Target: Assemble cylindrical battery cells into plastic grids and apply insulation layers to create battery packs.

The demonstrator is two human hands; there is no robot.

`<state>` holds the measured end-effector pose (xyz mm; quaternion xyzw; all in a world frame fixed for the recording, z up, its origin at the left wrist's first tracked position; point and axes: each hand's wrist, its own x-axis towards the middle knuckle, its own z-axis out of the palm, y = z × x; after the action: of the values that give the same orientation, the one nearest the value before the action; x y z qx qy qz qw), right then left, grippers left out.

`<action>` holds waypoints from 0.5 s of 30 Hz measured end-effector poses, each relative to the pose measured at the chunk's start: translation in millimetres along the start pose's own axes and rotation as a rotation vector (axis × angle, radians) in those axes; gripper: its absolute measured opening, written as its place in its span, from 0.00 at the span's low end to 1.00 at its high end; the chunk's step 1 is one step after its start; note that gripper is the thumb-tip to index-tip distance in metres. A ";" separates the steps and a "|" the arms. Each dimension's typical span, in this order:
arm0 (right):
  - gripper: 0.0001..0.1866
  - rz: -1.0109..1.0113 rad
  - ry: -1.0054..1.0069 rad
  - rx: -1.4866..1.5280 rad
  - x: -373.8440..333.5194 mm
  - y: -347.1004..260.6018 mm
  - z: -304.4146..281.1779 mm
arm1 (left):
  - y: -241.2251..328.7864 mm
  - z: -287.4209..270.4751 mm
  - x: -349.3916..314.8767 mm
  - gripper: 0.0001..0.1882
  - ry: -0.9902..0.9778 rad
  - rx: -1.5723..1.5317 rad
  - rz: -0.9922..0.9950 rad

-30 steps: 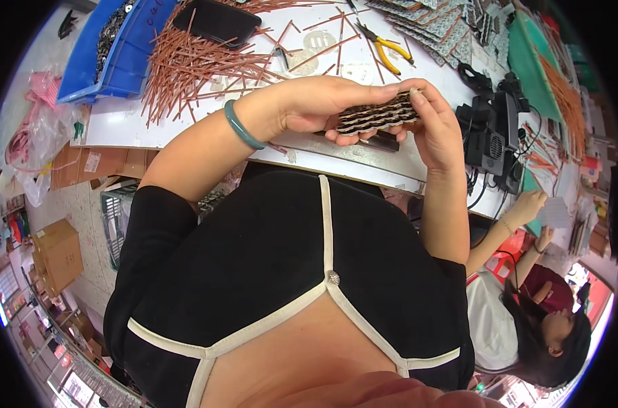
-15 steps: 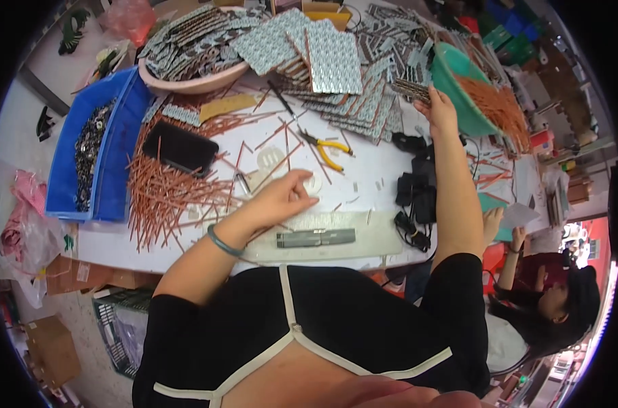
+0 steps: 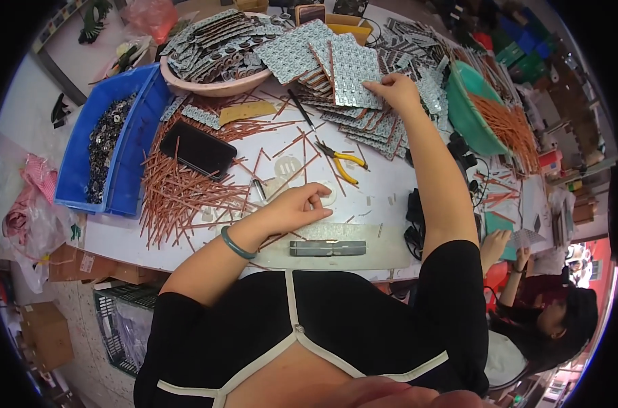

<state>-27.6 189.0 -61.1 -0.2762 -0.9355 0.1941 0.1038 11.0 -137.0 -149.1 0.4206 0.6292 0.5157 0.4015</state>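
My right hand point(image 3: 398, 95) reaches to the far middle of the table. Its thumb and fingertips pinch the right edge of a square panel point(image 3: 353, 71) covered in rows of silvery pieces, the top one of a leaning stack. Nearer me, my left hand point(image 3: 296, 208) rests over the table with loosely bent fingers, thumb and index apart, and nothing visible between them. Beside its fingertips lies a round whitish disc point(image 3: 328, 194). A grey bar-shaped block point(image 3: 328, 248) sits on a pale board point(image 3: 383, 238) just in front of me. Yellow-handled pliers point(image 3: 347, 163) lie beyond the left hand.
At left stand a blue bin point(image 3: 137, 136) of small metal parts and a heap of reddish-brown strips point(image 3: 180, 204) with a black phone point(image 3: 197, 149) on it. A pink basin point(image 3: 214, 85) and a green basin point(image 3: 462, 109) flank the stack. Another person point(image 3: 560, 306) works at right.
My right hand has moved left from beside the green basin to the panel stack. The small strips it held are no longer in it. My left hand stays nearly still; the view has shifted slightly.
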 end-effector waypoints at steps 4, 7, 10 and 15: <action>0.24 -0.044 0.257 0.673 6.4 31.3 8.4 | 4.7 5.0 -2.6 0.17 0.010 0.019 0.056; 0.19 -0.115 0.257 0.961 -33.5 10.1 -24.8 | -1.7 3.8 -9.4 0.14 0.231 0.289 0.266; 0.15 -0.266 -0.078 1.385 -90.7 -11.1 -37.8 | 3.0 -4.4 -0.7 0.14 0.372 -0.206 0.097; 0.10 -0.667 -0.552 1.392 -178.2 -12.1 -16.2 | 71.8 22.6 -33.9 0.27 -0.087 -0.661 -0.058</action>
<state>118.6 85.3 -56.8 0.2018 -0.6257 0.7503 0.0696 51.5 -153.8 -79.1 0.2713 0.4217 0.6619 0.5571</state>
